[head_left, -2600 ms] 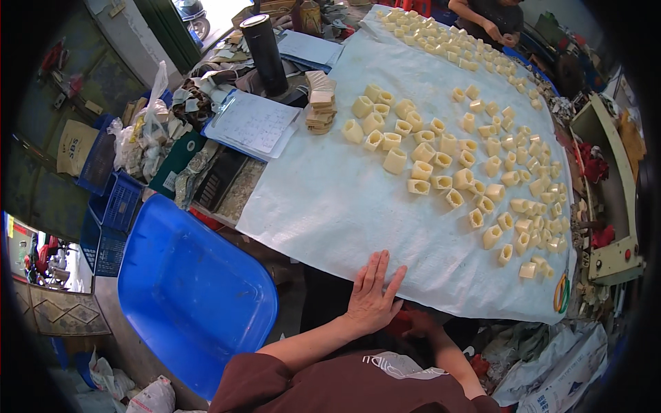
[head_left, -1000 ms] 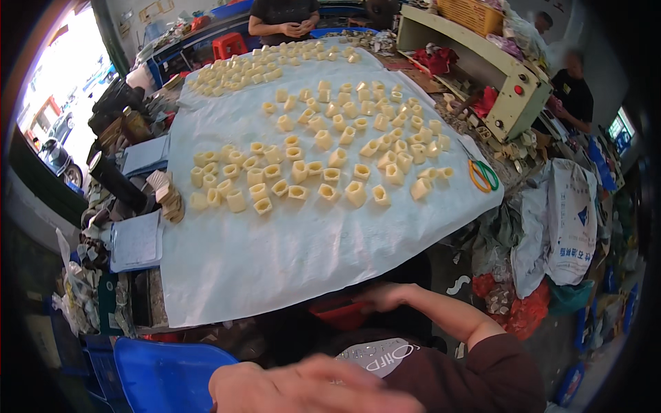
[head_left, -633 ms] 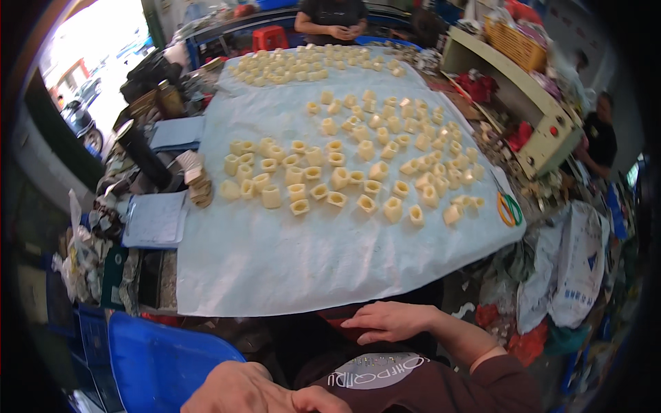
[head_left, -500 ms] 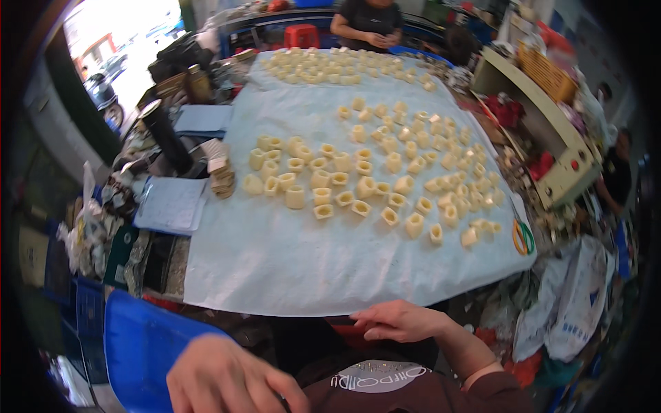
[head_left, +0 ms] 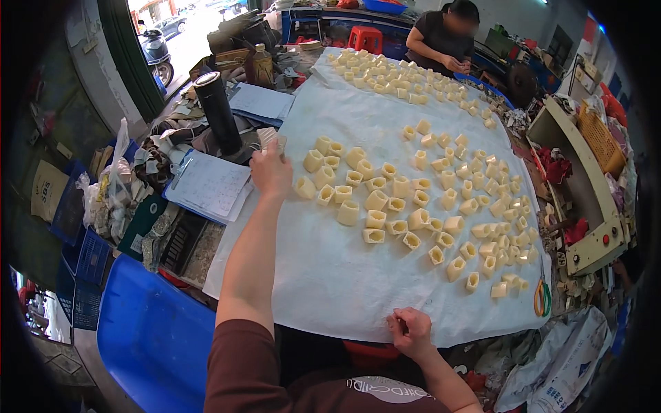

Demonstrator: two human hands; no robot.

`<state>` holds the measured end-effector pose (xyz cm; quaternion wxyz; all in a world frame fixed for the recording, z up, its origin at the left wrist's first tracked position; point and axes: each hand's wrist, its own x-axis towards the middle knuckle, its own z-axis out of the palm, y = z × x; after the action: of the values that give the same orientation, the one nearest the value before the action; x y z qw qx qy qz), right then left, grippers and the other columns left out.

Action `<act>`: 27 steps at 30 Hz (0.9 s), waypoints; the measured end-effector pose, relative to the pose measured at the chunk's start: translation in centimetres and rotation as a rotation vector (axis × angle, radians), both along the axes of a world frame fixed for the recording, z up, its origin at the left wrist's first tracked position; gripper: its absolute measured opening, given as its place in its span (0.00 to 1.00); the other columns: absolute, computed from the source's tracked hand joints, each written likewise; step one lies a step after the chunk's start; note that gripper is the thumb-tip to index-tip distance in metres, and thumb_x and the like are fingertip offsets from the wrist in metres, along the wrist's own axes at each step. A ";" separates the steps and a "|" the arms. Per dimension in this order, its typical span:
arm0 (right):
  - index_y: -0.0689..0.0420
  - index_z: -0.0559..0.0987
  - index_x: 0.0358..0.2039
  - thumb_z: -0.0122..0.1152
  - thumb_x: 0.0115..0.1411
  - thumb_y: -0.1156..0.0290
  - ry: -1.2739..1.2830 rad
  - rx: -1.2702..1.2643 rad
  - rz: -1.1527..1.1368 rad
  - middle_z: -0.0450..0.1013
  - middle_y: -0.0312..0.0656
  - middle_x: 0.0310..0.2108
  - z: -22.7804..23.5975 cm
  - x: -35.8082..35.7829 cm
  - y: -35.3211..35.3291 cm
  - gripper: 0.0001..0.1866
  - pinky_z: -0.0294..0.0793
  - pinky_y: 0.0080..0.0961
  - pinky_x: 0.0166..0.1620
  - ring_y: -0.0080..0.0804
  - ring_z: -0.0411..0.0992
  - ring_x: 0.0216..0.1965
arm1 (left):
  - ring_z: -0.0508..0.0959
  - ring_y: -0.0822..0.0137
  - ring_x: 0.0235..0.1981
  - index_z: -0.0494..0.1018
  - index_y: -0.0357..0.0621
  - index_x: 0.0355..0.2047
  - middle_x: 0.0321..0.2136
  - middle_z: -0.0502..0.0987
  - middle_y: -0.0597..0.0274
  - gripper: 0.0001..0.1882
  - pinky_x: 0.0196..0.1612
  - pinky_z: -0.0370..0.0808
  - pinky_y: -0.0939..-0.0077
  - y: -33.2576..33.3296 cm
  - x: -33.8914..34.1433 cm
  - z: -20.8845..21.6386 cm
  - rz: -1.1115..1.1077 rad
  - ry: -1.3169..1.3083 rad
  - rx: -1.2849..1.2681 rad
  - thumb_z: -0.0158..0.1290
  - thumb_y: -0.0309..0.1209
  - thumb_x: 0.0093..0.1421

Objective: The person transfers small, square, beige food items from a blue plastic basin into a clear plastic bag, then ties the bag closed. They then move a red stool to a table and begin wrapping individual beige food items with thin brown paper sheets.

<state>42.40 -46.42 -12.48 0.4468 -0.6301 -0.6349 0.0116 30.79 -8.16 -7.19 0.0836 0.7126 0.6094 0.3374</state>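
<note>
Left hand: reached far out along the left side of the sheet; the left hand has its fingers on the stack of flat pieces; hand covers much of it, cannot tell if the grip is closed.
Right hand: right hand at the near edge of the white sheet, fingers curled, thumb close to them; cannot tell if anything is inside.
Stack: left edge of the sheet, just beside the clipboard, near side of the black cylinder.
Cream hollow pieces: 2 groups; cream hollow pieces spread loose across the middle and right, more at the far end; some tilted with openings showing, nearest ones just right of the left hand.
Sheet right corner: orange and green loops, near end.
Left floor side: blue basin, near, apart from both hands.
Far end: 1 co-worker, both hands together; red stool to the left.
Right side: beige metal frame; white sack nearer.
</note>
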 end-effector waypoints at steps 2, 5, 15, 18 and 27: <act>0.56 0.70 0.33 0.63 0.46 0.80 0.002 0.012 0.005 0.69 0.38 0.18 -0.1 -0.1 0.3 0.15 0.61 0.26 0.15 0.30 0.64 0.11 | 0.73 0.51 0.41 0.70 0.49 0.47 0.38 0.72 0.46 0.22 0.44 0.70 0.64 2.2 -1.5 -1.5 -0.034 -0.119 0.053 0.57 0.32 0.49; 0.57 0.70 0.33 0.63 0.45 0.79 -0.019 0.013 0.000 0.68 0.38 0.17 -0.2 0.0 0.2 0.14 0.61 0.27 0.15 0.30 0.63 0.11 | 0.75 0.52 0.38 0.73 0.47 0.44 0.38 0.74 0.45 0.19 0.43 0.71 0.67 2.0 -3.7 -1.3 -0.095 -0.523 0.062 0.55 0.27 0.50; 0.60 0.70 0.45 0.62 0.50 0.75 0.436 -0.272 0.130 0.74 0.41 0.24 2.6 0.2 1.7 0.20 0.73 0.24 0.29 0.28 0.73 0.23 | 0.74 0.65 0.45 0.59 0.39 0.56 0.46 0.72 0.56 0.24 0.48 0.72 0.71 -12.6 -10.9 2.0 -0.624 -1.567 -0.510 0.47 0.24 0.58; 0.59 0.61 0.55 0.61 0.53 0.74 0.750 -0.216 0.262 0.72 0.44 0.39 5.1 -1.8 4.6 0.30 0.72 0.24 0.41 0.30 0.72 0.39 | 0.72 0.63 0.48 0.59 0.40 0.56 0.48 0.70 0.54 0.25 0.51 0.70 0.68 -17.9 -10.7 0.0 -0.678 -1.666 -0.641 0.49 0.26 0.58; 0.61 0.59 0.55 0.63 0.52 0.67 0.978 -0.284 0.240 0.66 0.44 0.46 7.3 -3.2 6.7 0.33 0.67 0.25 0.49 0.28 0.66 0.47 | 0.63 0.62 0.55 0.50 0.42 0.62 0.51 0.64 0.54 0.41 0.58 0.57 0.66 -23.0 -9.5 -0.9 -1.029 -0.917 -0.735 0.56 0.37 0.50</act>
<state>39.23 -39.71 -5.16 0.5969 -0.5284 -0.4119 0.4415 21.33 -31.13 -8.09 0.7038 0.6216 0.1796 0.2934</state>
